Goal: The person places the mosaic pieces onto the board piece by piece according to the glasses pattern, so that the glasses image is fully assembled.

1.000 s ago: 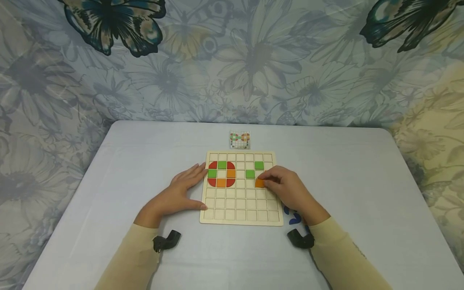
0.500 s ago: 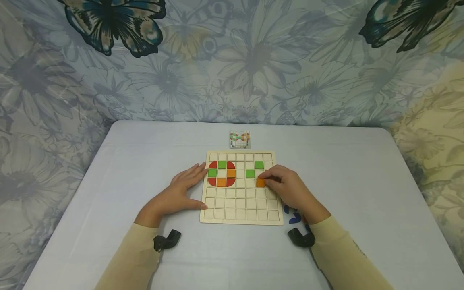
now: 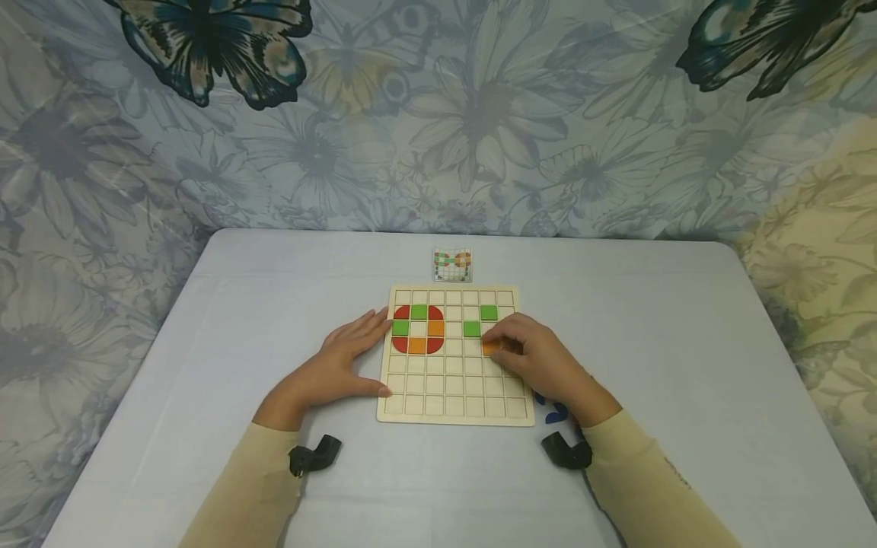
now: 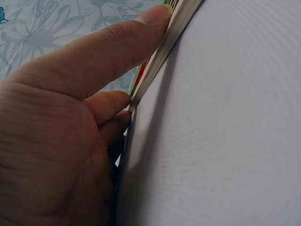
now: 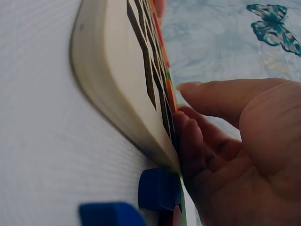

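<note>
A wooden grid board [image 3: 445,407] lies on the white table. On its left part, red quarter-round tiles, green squares and orange squares form a rounded ring [image 3: 435,329]. Two green tiles [image 3: 472,329] sit further right. My right hand [image 3: 541,358] is over the board's right side, thumb and forefinger pinching an orange square tile [image 3: 489,348] at a cell just below and right of the lower green one. In the right wrist view the thumb tip is right at the orange tile [image 5: 171,94]. My left hand [image 3: 339,361] rests with straight, spread fingers against the board's left edge [image 4: 160,56].
A small pattern card [image 3: 452,265] lies behind the board. Several blue curved pieces [image 3: 556,413] lie by the board's front right corner, partly under my right forearm; a blue block [image 5: 157,189] shows close to the board edge, with a red piece [image 5: 176,216] beside it.
My right hand has shifted slightly left, and its fingers now cover more of the orange tile, which sits nearer its cell. The left hand stays in place.
</note>
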`<state>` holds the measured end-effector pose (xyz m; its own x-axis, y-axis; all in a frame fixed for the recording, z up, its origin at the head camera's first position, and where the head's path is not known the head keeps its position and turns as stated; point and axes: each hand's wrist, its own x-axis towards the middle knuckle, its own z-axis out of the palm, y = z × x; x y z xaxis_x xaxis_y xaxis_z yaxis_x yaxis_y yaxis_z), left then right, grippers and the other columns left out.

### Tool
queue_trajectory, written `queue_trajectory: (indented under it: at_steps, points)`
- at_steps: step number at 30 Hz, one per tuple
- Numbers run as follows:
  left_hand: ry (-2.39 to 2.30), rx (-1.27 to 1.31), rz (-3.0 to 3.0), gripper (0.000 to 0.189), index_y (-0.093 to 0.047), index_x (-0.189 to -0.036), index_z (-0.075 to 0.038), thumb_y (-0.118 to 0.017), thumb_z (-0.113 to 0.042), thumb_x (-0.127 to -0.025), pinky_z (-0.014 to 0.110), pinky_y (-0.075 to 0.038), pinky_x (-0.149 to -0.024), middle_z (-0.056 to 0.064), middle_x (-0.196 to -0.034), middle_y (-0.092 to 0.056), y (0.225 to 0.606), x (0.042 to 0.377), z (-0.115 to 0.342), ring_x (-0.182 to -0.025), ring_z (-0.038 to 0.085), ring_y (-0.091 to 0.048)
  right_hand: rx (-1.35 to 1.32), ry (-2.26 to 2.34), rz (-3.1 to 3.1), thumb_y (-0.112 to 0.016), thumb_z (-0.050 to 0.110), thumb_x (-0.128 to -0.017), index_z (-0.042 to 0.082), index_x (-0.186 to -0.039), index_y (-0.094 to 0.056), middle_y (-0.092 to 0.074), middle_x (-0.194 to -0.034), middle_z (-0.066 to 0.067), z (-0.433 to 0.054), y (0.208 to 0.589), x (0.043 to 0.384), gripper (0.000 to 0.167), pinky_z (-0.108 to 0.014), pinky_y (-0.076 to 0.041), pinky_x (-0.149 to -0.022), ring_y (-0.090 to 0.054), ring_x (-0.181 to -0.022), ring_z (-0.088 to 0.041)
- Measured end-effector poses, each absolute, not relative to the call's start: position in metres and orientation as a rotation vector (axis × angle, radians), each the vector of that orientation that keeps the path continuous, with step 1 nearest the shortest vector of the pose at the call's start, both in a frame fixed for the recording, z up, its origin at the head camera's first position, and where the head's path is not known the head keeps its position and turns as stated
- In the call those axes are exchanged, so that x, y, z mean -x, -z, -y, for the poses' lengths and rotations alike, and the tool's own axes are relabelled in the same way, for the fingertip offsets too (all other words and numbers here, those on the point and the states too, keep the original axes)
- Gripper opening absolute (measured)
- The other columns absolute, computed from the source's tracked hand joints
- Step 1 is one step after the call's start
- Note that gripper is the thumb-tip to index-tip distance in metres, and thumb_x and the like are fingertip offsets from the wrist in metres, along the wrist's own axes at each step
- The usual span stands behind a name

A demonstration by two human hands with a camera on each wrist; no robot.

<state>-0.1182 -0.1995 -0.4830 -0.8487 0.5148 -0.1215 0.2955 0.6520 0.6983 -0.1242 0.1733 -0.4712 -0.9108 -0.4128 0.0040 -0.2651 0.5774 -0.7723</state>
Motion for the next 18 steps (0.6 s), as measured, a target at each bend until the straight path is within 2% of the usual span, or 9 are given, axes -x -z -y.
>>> queue_trajectory:
  at_steps: [3,9,13,18]
  points:
    - [-1.007,-0.650,-2.561,0.117,-0.035,-0.172,-0.011,-0.097,-0.048,-0.079,0.058,-0.006,-0.128,-0.005,-0.180,-0.018,0.484,0.118,0.199,-0.166,0.024,-0.009,0.556,1.238,-2.638,-0.079,0.008,-0.101,0.012,-0.124,-0.080,-0.068,-0.116,0.001,-0.173,0.470,0.124,0.023,-0.036,-0.051,-0.078,-0.057,-0.093,-0.020]
    - [-1.000,-0.655,-2.566,0.118,-0.035,-0.172,-0.011,-0.097,-0.049,-0.079,0.058,-0.006,-0.128,-0.005,-0.180,-0.018,0.485,0.119,0.200,-0.166,0.024,-0.009,0.459,1.394,-2.553,-0.073,0.025,-0.107,0.010,-0.133,-0.075,-0.070,-0.118,-0.001,-0.176,0.465,0.123,0.030,-0.042,-0.054,-0.083,-0.061,-0.097,-0.023]
    - [-0.997,-0.641,-2.567,0.117,-0.035,-0.171,-0.011,-0.097,-0.047,-0.079,0.058,-0.006,-0.129,-0.004,-0.180,-0.018,0.484,0.118,0.199,-0.166,0.024,-0.009,0.402,1.568,-2.425,-0.061,0.033,-0.114,0.005,-0.140,-0.069,-0.071,-0.123,-0.008,-0.182,0.459,0.122,0.039,-0.041,-0.057,-0.090,-0.066,-0.102,-0.027]
    - [-0.996,-0.635,-2.567,0.117,-0.036,-0.171,-0.011,-0.098,-0.047,-0.078,0.058,-0.007,-0.129,-0.004,-0.180,-0.019,0.483,0.117,0.199,-0.166,0.024,-0.009,0.380,1.796,-2.276,-0.042,0.037,-0.120,-0.004,-0.145,-0.060,-0.068,-0.125,-0.019,-0.195,0.453,0.118,0.052,-0.032,-0.055,-0.092,-0.063,-0.105,-0.036]
